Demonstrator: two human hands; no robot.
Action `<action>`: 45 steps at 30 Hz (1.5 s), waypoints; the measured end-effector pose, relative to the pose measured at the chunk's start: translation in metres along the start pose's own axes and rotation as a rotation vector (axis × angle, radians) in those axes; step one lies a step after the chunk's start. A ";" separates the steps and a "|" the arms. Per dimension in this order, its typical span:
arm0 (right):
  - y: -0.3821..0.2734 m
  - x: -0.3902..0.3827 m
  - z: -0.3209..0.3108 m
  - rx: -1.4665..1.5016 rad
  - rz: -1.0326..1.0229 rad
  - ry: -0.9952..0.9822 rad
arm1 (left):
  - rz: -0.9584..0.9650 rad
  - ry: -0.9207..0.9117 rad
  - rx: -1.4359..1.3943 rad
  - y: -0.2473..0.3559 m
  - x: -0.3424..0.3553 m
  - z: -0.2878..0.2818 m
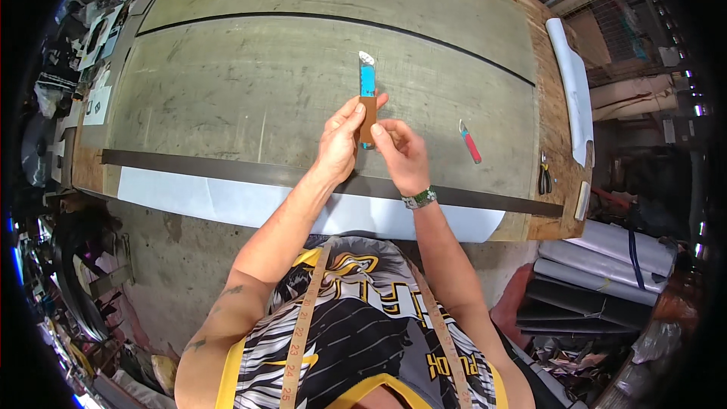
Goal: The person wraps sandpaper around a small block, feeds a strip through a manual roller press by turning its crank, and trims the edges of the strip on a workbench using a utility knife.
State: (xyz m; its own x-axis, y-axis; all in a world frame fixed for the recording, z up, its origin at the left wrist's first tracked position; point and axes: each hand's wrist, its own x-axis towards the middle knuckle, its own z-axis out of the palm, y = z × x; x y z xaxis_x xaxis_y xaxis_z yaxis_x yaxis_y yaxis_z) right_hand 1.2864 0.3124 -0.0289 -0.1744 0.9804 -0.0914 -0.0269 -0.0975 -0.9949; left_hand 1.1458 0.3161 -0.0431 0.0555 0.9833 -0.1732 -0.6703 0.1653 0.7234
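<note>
A flat knife (367, 82) with a pale, slanted tip and a blue body points away from me above the table. A brown strip (368, 120) covers its lower part, and a bit of blue shows below the strip. My left hand (341, 136) is closed round the knife from the left, fingertips behind it. From the right, my right hand (401, 153) presses its thumb on the brown strip near the lower end; its other fingers are bent and partly hidden. Over to the right on the table lies a smaller knife (471, 145) with a red handle.
A long dark straightedge (189, 166) runs along the near side of the grey-green table (227, 91), with white sheet material (204, 195) below it. Pliers (544, 176) and a pale roll (572, 91) lie at the right edge. Several rolls (606, 265) are stacked at lower right.
</note>
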 end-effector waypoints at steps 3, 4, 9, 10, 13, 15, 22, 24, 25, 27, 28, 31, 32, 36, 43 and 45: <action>0.025 0.007 -0.019 0.049 0.024 0.136 | 0.040 -0.006 0.007 0.001 -0.002 0.002; 0.028 0.010 -0.027 0.061 0.028 0.145 | 0.061 0.003 0.021 0.002 -0.002 -0.002; 0.039 -0.005 -0.099 0.109 0.206 0.411 | -0.123 -0.008 -0.250 0.017 -0.010 -0.016; 0.045 -0.010 -0.110 0.108 0.207 0.419 | -0.200 -0.053 -0.332 0.019 -0.010 -0.019; 0.056 -0.031 -0.118 0.312 0.373 0.323 | -0.281 -0.228 -0.587 0.003 -0.008 -0.044; 0.057 -0.045 -0.098 0.361 0.421 0.203 | -0.308 -0.192 -0.561 0.000 -0.006 -0.039; 0.018 -0.056 -0.026 0.400 0.323 0.001 | -0.254 -0.037 -0.156 -0.014 -0.013 -0.019; 0.030 -0.056 -0.013 0.100 0.110 0.038 | -0.193 0.017 -0.084 -0.014 -0.019 -0.011; 0.031 -0.052 -0.006 -0.202 -0.112 0.065 | -0.182 0.020 -0.084 -0.015 -0.021 -0.010; 0.023 -0.050 -0.002 -0.190 -0.159 0.075 | -0.205 0.013 -0.047 -0.016 -0.027 -0.009; 0.020 -0.049 -0.008 -0.225 -0.096 0.026 | -0.139 0.048 0.074 -0.014 -0.031 -0.001; 0.009 -0.048 -0.018 -0.170 -0.010 -0.059 | -0.128 -0.029 0.049 0.005 -0.032 0.001; 0.004 -0.048 -0.020 -0.124 0.033 -0.089 | -0.091 -0.059 0.144 0.007 -0.030 -0.005; -0.002 -0.049 -0.024 -0.004 0.085 -0.162 | -0.068 -0.205 0.325 0.018 -0.023 -0.025; -0.007 -0.044 -0.024 0.306 0.210 -0.286 | -0.144 -0.280 0.043 0.001 -0.022 -0.027; -0.010 -0.044 -0.021 0.277 0.194 -0.294 | -0.126 -0.351 -0.096 -0.006 -0.015 -0.037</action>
State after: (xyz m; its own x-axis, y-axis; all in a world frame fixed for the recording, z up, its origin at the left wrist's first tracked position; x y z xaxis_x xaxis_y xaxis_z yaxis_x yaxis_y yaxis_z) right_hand 1.3146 0.2736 -0.0161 -0.4738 0.8530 -0.2189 -0.2219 -0.3562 -0.9077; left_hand 1.1215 0.2979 -0.0699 0.3806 0.9247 -0.0056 -0.7074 0.2951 0.6422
